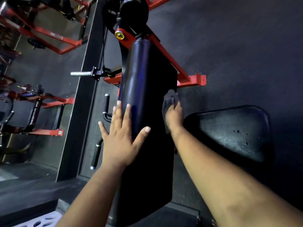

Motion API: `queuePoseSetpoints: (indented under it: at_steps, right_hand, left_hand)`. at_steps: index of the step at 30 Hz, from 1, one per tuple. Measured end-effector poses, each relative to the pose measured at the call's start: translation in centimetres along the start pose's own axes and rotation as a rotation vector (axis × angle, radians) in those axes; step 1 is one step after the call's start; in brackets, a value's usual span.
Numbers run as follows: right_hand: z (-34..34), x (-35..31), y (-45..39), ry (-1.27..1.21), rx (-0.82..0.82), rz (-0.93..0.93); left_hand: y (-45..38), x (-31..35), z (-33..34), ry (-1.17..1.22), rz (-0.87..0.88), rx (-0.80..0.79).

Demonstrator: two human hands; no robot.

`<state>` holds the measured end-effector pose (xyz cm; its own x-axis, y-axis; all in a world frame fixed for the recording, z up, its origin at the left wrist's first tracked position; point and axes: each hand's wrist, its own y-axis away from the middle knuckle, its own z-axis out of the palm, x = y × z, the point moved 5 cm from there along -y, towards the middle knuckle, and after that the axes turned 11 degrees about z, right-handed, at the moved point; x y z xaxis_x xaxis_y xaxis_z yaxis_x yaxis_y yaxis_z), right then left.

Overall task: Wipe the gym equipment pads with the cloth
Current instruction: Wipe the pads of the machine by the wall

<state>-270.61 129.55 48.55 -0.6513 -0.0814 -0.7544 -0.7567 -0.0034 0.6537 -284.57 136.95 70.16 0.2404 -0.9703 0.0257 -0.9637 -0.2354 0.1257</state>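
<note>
- Nearest to the camera are two bare forearms; they reach forward and down over a long black flat pad (157,145) of a gym machine.
- Wiping is the step in hand, I judge: the right hand (174,116) pinches a dark cloth (170,99) with curled fingers and holds it against the right edge of the flat pad, about halfway along.
- Open and with spread fingers, the left hand (122,136) rests flat on the left side of the same pad, and its fingertips touch the roller pad (136,82); it seems to steady the equipment.
- Next move, as I judge: slide the cloth along the edge and over the top with even pressure, then go to the roller.
- Dark blue and glossy, the roller pad lies beside the flat pad.
- To the right, apart from the hands, is a black seat pad (232,133) with a dull, speckled surface and some small dark spots; it probably needs the cloth too.
- Around are the red frame (185,74), black handles (106,102) at the left and the dark rubber floor (246,46).
</note>
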Motion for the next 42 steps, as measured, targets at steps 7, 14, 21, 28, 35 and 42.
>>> queuePoseSetpoints:
  at_steps: [7,14,21,28,35,42]
  right_hand:
    - [-1.2,-0.4,12.8,0.028,-0.187,-0.351]
    - [1.8,-9.4,2.4,0.081,-0.049,-0.283]
    - [-0.6,-5.5,6.6,0.135,-0.197,-0.505]
    - [1.0,-8.3,7.0,0.108,-0.153,-0.473]
    - [2.4,-16.5,2.8,0.220,-0.098,-0.536]
    - [1.9,-11.8,5.9,0.208,-0.152,-0.546]
  left_hand:
    - [-4.8,-1.0,0.5,0.146,-0.024,-0.007]
    - [-4.8,-1.0,0.7,0.129,0.014,0.015]
    - [-4.8,-0.7,0.6,0.127,0.007,0.010]
    - [-4.8,-1.0,0.7,0.117,0.030,0.010]
    - [-4.9,-1.0,0.8,0.093,0.032,0.015]
    - [-4.9,-1.1,0.8,0.103,0.033,-0.005]
